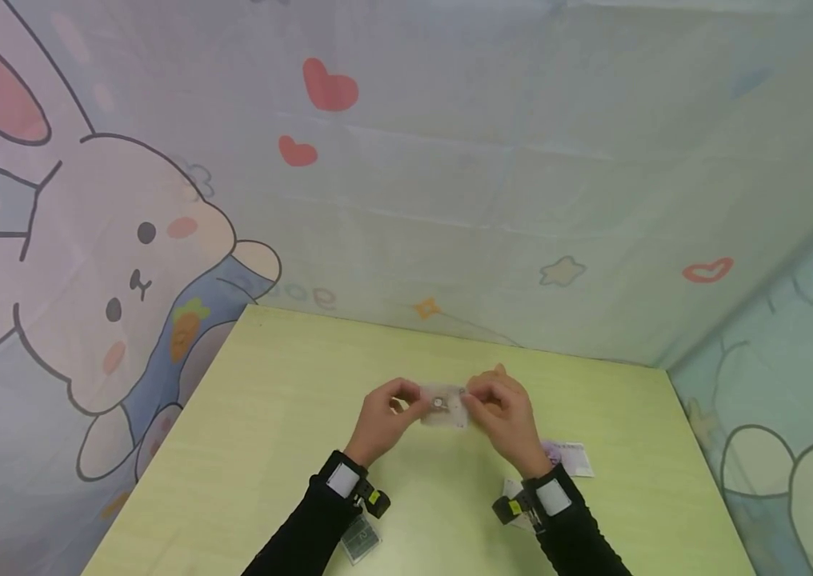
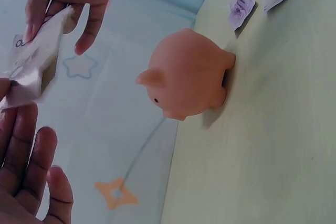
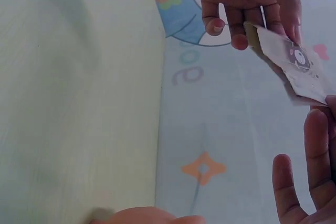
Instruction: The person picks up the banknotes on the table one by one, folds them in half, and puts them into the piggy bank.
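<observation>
Above the pale yellow table both hands hold up a pale folded banknote, with a small dark print showing on it in the right wrist view. My left hand pinches its left end between thumb and fingers. The other end is pinched by my right hand, whose remaining fingers are spread in the right wrist view. A pink piggy bank stands upright on the table near the hands, not touching the note. In the head view my right hand mostly covers it.
A purple and white banknote lies by the right wrist, and another pale note is partly covered by the right wrist camera. A grey-green note sits beside the left forearm. A printed cloth backdrop rises behind the table.
</observation>
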Motion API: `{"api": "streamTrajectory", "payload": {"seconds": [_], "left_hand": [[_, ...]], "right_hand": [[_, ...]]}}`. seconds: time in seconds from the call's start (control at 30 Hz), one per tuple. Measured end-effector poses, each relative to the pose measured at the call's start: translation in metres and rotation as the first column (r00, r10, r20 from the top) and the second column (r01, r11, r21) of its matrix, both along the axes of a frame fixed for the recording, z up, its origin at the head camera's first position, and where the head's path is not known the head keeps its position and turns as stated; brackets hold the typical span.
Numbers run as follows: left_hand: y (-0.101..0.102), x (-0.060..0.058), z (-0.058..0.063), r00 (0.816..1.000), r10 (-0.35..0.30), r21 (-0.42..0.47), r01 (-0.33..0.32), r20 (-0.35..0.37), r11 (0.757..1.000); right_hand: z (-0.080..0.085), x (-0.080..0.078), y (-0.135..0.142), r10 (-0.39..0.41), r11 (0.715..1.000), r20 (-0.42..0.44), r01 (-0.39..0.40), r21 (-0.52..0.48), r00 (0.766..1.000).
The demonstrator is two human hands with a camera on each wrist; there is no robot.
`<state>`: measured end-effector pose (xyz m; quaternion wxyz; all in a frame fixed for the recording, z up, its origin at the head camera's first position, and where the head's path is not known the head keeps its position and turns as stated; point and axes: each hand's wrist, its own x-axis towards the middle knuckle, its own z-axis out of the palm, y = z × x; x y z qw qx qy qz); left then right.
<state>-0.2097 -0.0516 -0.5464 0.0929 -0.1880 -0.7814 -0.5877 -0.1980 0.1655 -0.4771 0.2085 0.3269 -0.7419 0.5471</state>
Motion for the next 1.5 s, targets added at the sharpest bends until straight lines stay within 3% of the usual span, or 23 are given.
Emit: {"api": "streamTrajectory", "payload": {"seconds": [0.27, 0.63, 0.93, 1.13, 1.23, 1.33, 1.5], "left_hand": [[0.004, 0.008, -0.005, 0.999, 0.036, 0.016, -0.036, -0.004, 0.999], [0.007, 0.015, -0.016, 0.998, 0.062, 0.044, -0.062, 0.009, 0.997], [0.006, 0.019, -0.017, 0.993, 0.034, 0.180, -0.054, 0.110, 0.982], [0.004, 0.022, -0.013, 0.982, 0.013, 0.240, -0.059, 0.191, 0.969], [0.004, 0.022, -0.012, 0.977, 0.030, 0.229, -0.079, 0.213, 0.970], [0.004, 0.022, -0.011, 0.974, 0.055, 0.218, -0.104, 0.222, 0.970], [0.009, 0.023, -0.011, 0.974, 0.171, 0.180, -0.197, 0.151, 0.964]], "right_hand": [[-0.008, -0.004, 0.000, -0.010, 1.000, -0.036, 0.009, -0.027, 0.999], [-0.010, -0.001, 0.001, 0.030, 0.997, 0.035, -0.027, -0.070, 0.999], [-0.021, 0.004, 0.002, 0.032, 0.994, 0.158, -0.015, -0.106, 0.987], [-0.026, 0.004, 0.001, 0.080, 0.988, 0.289, -0.037, -0.149, 0.954], [-0.028, 0.003, 0.002, 0.092, 0.986, 0.331, -0.040, -0.161, 0.939], [-0.028, 0.005, 0.000, 0.084, 0.987, 0.331, -0.032, -0.159, 0.940], [-0.029, 0.007, -0.003, 0.050, 0.990, 0.344, -0.001, -0.139, 0.938]]}}
